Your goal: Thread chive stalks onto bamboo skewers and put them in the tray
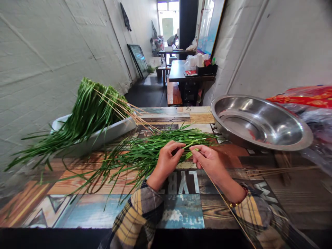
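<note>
- Right hand (209,159) pinches a thin skewer (216,188) and stalk ends (188,154), apparently keeping them aligned.
- Left hand (168,159) pinches a stalk (196,141), likely steadying it.
- Loose greens (145,148) lie just beyond, within easy reach.
- Skewered greens (88,107) lean over a white tray (116,132).

The left hand (167,159) and right hand (209,160) were bare, the sleeves (141,211) plaid in mustard yellow, grey and black. A dark red beaded bracelet (243,201) with gold pieces (232,205) circled the right wrist (233,193).
</note>
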Demonstrator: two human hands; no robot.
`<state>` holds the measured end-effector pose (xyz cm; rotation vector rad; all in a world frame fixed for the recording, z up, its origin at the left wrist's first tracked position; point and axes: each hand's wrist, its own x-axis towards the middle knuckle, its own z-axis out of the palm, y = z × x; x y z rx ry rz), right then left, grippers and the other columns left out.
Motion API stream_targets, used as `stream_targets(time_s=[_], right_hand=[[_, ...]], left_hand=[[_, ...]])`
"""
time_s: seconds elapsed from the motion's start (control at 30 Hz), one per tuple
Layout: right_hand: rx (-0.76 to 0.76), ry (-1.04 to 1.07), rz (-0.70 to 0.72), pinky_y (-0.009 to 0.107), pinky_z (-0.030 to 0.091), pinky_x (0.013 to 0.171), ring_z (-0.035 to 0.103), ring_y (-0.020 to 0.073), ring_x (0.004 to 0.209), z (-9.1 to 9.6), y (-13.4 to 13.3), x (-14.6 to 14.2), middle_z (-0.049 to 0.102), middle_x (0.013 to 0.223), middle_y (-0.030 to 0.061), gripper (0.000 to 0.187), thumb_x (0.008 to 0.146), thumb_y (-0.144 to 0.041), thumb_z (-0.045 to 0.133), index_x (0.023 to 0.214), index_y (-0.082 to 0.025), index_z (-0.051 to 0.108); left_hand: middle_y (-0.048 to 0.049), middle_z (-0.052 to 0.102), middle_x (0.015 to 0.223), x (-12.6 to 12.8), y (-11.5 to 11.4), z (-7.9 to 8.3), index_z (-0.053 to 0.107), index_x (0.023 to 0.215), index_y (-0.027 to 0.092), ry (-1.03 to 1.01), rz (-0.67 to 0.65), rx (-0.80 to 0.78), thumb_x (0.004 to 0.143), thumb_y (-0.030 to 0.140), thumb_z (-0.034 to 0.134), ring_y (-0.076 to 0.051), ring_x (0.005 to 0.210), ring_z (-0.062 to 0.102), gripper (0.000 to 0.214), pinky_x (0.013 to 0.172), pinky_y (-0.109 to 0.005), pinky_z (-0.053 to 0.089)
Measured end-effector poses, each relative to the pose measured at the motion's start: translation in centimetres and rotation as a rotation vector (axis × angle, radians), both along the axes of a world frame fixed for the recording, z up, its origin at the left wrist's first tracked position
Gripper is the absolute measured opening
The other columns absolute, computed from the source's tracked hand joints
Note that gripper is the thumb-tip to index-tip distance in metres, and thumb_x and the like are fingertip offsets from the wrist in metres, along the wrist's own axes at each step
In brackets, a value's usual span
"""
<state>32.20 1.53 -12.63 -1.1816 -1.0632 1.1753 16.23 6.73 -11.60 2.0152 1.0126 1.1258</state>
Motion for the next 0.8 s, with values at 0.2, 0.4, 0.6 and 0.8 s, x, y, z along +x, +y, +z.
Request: stream_targets(time_s=[0.2, 0.4, 0.6, 0.8], right_hand=[[0.004, -0.037, 0.004, 0.019, 0.034, 0.038, 0.045, 0.0072, 0.041, 0.55, -0.30, -0.13, 0.055, 0.056, -0.0035, 0.035, 0.077, -0.049, 0.066, 0.088, -0.016, 0.066], [0.029, -0.054, -0.005, 0.019, 0.034, 0.038, 0.044, 0.0069, 0.041, 0.82, -0.30, -0.14, 0.055, 0.055, -0.0036, 0.035, 0.077, -0.049, 0.065, 0.088, -0.016, 0.067], [0.011, -0.047, -0.010, 0.019, 0.033, 0.038, 0.044, 0.0064, 0.040, 0.35, -0.03, 0.03, 0.056, 0.056, -0.0037, 0.035, 0.077, -0.050, 0.065, 0.085, -0.016, 0.065], [0.014, -0.023, 0.010, 0.019, 0.034, 0.039, 0.045, 0.0066, 0.040, 0.36, -0.12, -0.11, 0.056, 0.057, -0.0037, 0.035, 0.077, -0.049, 0.067, 0.087, -0.016, 0.065]], left_hand=[[-0.0014, 0.061, 0.072, 0.08, -0.14, 0.07, 0.069, 0.080, 0.016, 0.005, -0.009, -0.001, 0.082, 0.016, 0.058, -0.013, 0.069, 0.055, 0.011, 0.063, -0.024, 0.041], [-0.0012, 0.061, 0.071, 0.17, -0.26, 0.16, 0.068, 0.079, 0.017, 0.010, -0.039, 0.005, 0.082, 0.016, 0.058, -0.013, 0.068, 0.055, 0.011, 0.063, -0.024, 0.041], [-0.0004, 0.061, 0.070, 0.16, -0.38, 0.30, 0.068, 0.079, 0.016, 0.009, -0.068, 0.000, 0.083, 0.016, 0.056, -0.012, 0.067, 0.054, 0.013, 0.063, -0.023, 0.040], [-0.0017, 0.063, 0.075, 0.16, -0.35, 0.16, 0.069, 0.086, 0.015, -0.017, -0.039, -0.035, 0.082, 0.014, 0.055, -0.012, 0.068, 0.055, 0.014, 0.061, -0.022, 0.040]])
